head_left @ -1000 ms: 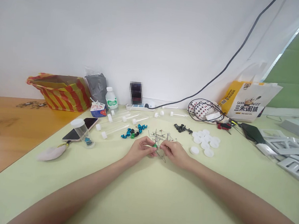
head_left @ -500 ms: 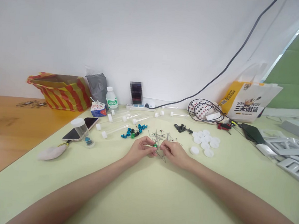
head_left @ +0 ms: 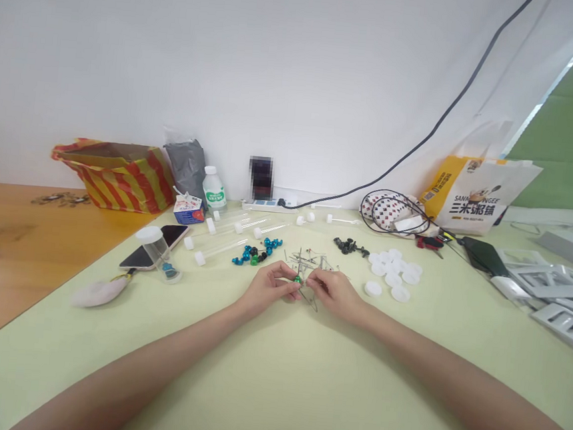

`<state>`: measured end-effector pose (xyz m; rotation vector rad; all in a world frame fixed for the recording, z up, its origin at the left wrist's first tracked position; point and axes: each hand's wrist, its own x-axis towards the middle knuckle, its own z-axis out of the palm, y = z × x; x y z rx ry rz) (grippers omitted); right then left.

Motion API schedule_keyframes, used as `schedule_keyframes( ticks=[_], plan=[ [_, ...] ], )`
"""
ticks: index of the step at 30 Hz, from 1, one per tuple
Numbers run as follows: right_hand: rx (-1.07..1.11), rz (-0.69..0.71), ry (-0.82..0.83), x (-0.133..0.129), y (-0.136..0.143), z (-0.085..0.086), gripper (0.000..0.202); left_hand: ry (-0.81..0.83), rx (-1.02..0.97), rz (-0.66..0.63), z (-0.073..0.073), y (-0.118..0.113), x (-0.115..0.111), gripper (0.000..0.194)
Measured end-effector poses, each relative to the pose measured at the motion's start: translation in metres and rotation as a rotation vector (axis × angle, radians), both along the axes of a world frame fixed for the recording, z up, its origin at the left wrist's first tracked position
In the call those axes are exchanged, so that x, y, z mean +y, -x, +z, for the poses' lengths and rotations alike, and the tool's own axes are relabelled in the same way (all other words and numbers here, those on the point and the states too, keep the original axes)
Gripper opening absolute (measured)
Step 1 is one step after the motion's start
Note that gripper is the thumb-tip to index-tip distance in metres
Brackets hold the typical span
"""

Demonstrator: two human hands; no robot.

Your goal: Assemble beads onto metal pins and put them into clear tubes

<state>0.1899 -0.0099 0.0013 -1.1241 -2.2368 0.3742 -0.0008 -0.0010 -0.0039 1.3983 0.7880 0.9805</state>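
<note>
- One small, shiny green knob (head_left: 297, 279) sits pinched in the bare left hand (head_left: 271, 286).
- Right hand (head_left: 338, 296): fingertips closed, on what I can't tell.
- Pale-green tabletop (head_left: 291, 389), white wall (head_left: 318, 77) behind.

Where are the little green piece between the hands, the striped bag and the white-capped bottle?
Green piece (head_left: 297, 279): head view, on its visible green surface.
Striped bag (head_left: 123, 179): head view, on its side wall.
Bottle (head_left: 214, 195): head view, on its label.
</note>
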Motion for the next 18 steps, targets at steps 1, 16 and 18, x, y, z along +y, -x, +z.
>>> schedule_keyframes(
  ticks=[1,16,18],
  plan=[
    [0.010,0.006,-0.002,0.0001,0.0001,0.0001,0.020,-0.001,0.001,-0.004,0.0003,0.0001,0.0000,0.029],
    [-0.093,-0.095,-0.021,0.0000,0.0025,-0.0017,0.016,-0.020,0.023,0.004,-0.0013,-0.0007,-0.0002,0.031],
    [-0.135,-0.117,-0.034,-0.0007,0.0035,-0.0025,0.016,-0.015,0.023,0.004,-0.0007,-0.0010,-0.0005,0.031]
  ],
)
